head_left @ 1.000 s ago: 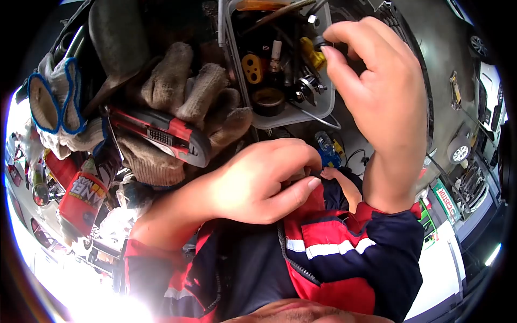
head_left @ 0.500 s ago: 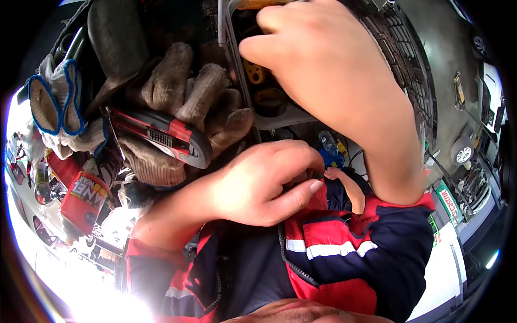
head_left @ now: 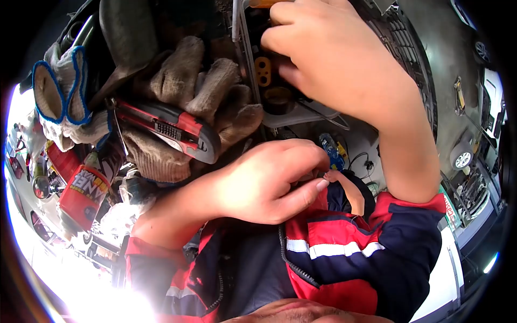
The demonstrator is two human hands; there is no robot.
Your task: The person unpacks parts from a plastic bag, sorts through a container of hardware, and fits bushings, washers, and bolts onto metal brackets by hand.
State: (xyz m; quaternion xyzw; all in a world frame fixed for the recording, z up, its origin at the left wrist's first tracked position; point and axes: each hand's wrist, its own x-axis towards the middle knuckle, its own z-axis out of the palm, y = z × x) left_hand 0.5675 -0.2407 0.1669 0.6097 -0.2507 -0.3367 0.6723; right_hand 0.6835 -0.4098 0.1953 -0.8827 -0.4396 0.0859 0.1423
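My left hand (head_left: pixel 269 180) is in front of my chest, back of the hand up. Its fingers are curled and the thumb presses against them; whatever they pinch is hidden. My right hand (head_left: pixel 318 54) reaches over a grey tray (head_left: pixel 293 119) with bent fingers, their tips hidden behind the hand. Inside the tray, near my right thumb, are a yellow piece with holes (head_left: pixel 263 71) and a dark round opening (head_left: pixel 279 100). Left of the tray a red and black utility knife (head_left: pixel 167 129) lies on worn brown work gloves (head_left: pixel 215 89).
White gloves with blue cuffs (head_left: pixel 56 102) and a red labelled container (head_left: pixel 83 194) are at the left. A blue bottle (head_left: pixel 331 152) is below the tray. What looks like another person's forearm (head_left: pixel 350 194) shows beyond my left hand. A wheel (head_left: pixel 462 156) is far right.
My right hand has shifted slightly right over the tray, and its thumb now shows below the fingers. The tray, gloves and knife sit a little further right in view. My left hand stays pinched.
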